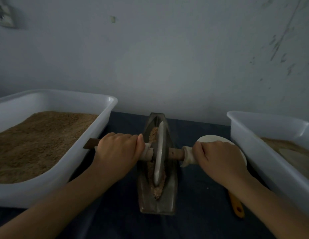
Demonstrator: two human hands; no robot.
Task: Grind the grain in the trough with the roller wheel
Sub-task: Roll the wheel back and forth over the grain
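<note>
We see the roller wheel (159,152) standing upright in the trough (158,202), mid-length, grain (156,188) along the groove. Our left hand (119,150) and right hand (219,159) each wrap around the wooden axle (175,153), either side. White tubs (91,152) flank the trough closely; the left axle end overlaps one tub's rim. The table (198,204) lies bare between.

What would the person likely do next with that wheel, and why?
Probably roll the roller wheel toward the near end of the trough. Both hands, left hand and right hand, grip the axle, the wheel sits mid-trough, and brown grain lies heaped near its front edge, seemingly still needing crushing.
</note>
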